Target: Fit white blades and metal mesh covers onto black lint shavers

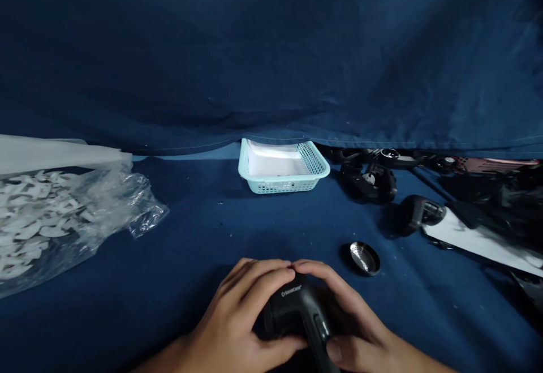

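Note:
Both my hands wrap around a black handheld device (299, 311) with a small white logo, low in the middle of the blue cloth. My left hand (241, 319) curls over its left side and top, thumb under it. My right hand (352, 319) grips its right side, thumb on the body. Just beyond my right fingers lies a round perforated metal cap (363, 257), apart from both hands.
A light blue plastic basket (316, 161) lined with white paper sits at the back centre. A clear bag of white pieces (55, 214) lies at the left. Black device parts (373, 183), another black unit (419, 213) and white paper (479, 240) crowd the right.

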`<state>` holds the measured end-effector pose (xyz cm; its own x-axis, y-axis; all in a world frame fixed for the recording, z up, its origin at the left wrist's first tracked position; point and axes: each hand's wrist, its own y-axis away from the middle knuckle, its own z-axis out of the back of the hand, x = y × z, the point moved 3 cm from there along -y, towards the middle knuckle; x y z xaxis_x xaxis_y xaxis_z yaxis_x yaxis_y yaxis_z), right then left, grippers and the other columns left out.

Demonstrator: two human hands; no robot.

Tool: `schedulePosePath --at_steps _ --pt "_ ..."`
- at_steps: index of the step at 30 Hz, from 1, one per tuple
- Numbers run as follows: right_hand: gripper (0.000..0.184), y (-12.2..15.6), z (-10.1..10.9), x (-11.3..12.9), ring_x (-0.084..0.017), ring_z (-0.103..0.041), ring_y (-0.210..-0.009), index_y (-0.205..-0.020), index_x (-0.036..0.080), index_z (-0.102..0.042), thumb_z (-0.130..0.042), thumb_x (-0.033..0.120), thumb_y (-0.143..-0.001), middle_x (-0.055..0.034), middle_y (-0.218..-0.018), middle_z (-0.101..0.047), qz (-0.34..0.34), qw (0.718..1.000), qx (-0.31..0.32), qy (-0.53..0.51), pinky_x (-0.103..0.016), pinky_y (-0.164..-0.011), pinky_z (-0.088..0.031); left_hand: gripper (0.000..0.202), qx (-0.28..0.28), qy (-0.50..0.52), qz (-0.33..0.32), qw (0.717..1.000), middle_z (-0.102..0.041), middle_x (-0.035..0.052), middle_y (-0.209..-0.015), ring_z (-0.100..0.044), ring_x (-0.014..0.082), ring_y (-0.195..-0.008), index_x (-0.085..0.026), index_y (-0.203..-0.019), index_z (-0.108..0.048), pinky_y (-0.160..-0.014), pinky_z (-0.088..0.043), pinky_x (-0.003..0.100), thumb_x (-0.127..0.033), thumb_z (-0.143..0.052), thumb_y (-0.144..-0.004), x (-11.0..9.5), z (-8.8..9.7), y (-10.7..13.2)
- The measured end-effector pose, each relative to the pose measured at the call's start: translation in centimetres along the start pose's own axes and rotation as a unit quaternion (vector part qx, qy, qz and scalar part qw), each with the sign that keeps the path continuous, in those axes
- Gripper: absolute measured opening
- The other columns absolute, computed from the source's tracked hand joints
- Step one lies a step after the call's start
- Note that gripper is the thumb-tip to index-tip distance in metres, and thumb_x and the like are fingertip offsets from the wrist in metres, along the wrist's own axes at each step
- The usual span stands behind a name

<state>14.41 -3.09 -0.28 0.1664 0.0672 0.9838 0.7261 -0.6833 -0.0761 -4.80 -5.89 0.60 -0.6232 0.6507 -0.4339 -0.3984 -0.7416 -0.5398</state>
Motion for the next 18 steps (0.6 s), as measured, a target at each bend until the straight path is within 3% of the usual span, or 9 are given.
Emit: schedulePosePath --at_steps 4,7,8,11,18 --pt "0.051 0.1 0.0 -0.5 -0.025 -0.038 -0.140 -0.128 0.043 -0.051 -0.067 0.026 -0.083 0.0031 -0.151 -0.041 -0.007 0.999 -0.027 -0.032 -0.039 -0.112 -0.034 0.067 0.007 0.004 0.012 1.000 -0.063 0.0086 -0.122 -0.062 0.0249 -0.109 -0.023 -0.128 -0.045 -0.093 -0.054 0.042 -0.029 -0.081 -0.073 0.2 -0.1 -0.1" --pt "0.014 0.2 0.4 -0.8 -0.026 -0.047 -0.130 -0.096 0.032 -0.058 -0.066 0.031 -0.084 -0.0016 -0.139 -0.049 0.046 0.990 -0.136 0.005 -0.041 -0.107 -0.037 0.070 0.017 0.000 0.031 0.999 -0.064 0.0076 -0.121 -0.063 0.0266 -0.108 -0.025 -0.129 -0.044 -0.093 -0.054 0.045 -0.026 -0.083 -0.070 0.6 -0.3 0.0" --pt "0.009 0.3 0.6 -0.8 -0.026 -0.050 -0.126 -0.085 0.029 -0.056 -0.065 0.032 -0.085 -0.0030 -0.133 -0.052 0.064 0.983 -0.169 0.032 -0.041 -0.105 -0.039 0.071 0.020 -0.003 0.037 0.999 -0.064 0.0075 -0.121 -0.063 0.0271 -0.108 -0.026 -0.129 -0.044 -0.093 -0.054 0.046 -0.025 -0.083 -0.069 0.7 -0.4 0.0" --pt "0.016 0.3 0.9 -0.9 -0.026 -0.053 -0.117 -0.074 0.024 -0.052 -0.064 0.029 -0.085 -0.0065 -0.122 -0.054 0.096 0.966 -0.212 0.114 -0.043 -0.101 -0.041 0.071 0.021 -0.006 0.046 0.999 -0.063 0.0076 -0.122 -0.062 0.0286 -0.110 -0.028 -0.130 -0.043 -0.095 -0.053 0.049 -0.024 -0.081 -0.071 0.9 -0.6 0.3" --pt "0.009 0.1 1.0 -0.1 -0.027 -0.056 -0.114 -0.076 0.023 -0.058 -0.063 0.020 -0.082 -0.0084 -0.109 -0.060 0.154 0.933 -0.228 0.230 -0.041 -0.094 -0.048 0.069 0.017 -0.001 0.058 0.998 -0.063 0.0071 -0.123 -0.062 0.0294 -0.112 -0.030 -0.129 -0.044 -0.096 -0.051 0.052 -0.022 -0.079 -0.071 1.1 -0.8 0.5"
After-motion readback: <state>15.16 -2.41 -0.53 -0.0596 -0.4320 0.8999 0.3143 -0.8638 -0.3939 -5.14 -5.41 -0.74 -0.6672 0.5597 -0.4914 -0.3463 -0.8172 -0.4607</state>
